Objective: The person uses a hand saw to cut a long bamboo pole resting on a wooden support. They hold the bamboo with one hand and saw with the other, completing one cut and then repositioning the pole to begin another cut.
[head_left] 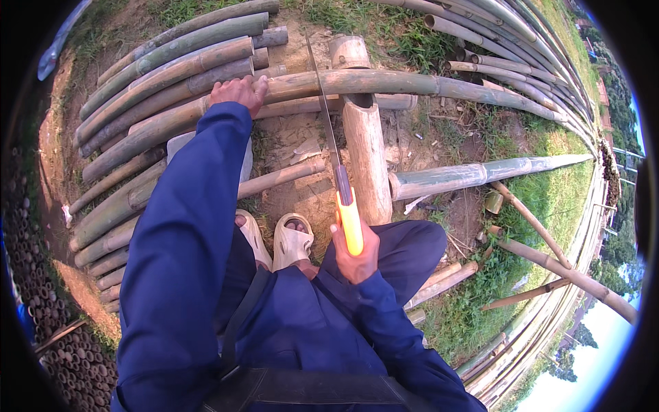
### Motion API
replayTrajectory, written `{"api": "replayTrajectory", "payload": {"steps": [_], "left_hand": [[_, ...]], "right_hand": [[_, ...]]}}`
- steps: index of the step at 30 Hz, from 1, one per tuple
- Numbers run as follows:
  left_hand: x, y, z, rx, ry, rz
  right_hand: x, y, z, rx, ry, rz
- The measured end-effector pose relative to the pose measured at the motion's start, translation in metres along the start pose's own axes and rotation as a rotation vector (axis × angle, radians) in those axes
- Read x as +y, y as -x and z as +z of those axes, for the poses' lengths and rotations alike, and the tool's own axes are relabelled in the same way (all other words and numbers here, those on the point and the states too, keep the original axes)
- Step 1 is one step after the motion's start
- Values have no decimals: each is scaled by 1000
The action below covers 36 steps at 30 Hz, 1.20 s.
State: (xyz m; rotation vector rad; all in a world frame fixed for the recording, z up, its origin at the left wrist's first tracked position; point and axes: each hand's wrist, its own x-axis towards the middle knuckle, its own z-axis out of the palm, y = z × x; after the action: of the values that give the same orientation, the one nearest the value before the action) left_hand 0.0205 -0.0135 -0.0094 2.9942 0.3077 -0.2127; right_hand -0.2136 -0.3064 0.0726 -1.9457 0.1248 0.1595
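Note:
My right hand [355,253] is wrapped round the yellow and dark handle of a hand saw [342,182]. The long thin blade points away from me and crosses a bamboo pole [395,82]. My left hand [239,95] grips this pole to the left of the blade, its fingers curled over the top. Just right of the blade, the pole lies across a thick pale bamboo post [367,151], whose upper end is cut open in a notch. How deep the blade sits in the pole cannot be made out.
Cut bamboo lengths [195,58] lie in a stack at the left, and long poles [508,41] lie at the far right. Another greenish pole [473,177] runs right from beside the post. My sandalled feet [292,240] stand close below the saw. Crossed bamboo sticks [549,254] stand at the right.

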Motion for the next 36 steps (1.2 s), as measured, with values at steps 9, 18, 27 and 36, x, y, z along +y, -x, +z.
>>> {"api": "replayTrajectory", "payload": {"steps": [9,18,27,36], "left_hand": [[13,-2,2,84,5,67],[3,4,-3,11,-6,16],[16,2,-3,2,6,52],[1,6,7,88,-15,29]], "right_hand": [[-9,-113,23,-4,14,-105],[0,44,-19,-45,36,43],[3,-142,38,-9,-3,-204],[-4,60,-17,-20,77,3]]}}
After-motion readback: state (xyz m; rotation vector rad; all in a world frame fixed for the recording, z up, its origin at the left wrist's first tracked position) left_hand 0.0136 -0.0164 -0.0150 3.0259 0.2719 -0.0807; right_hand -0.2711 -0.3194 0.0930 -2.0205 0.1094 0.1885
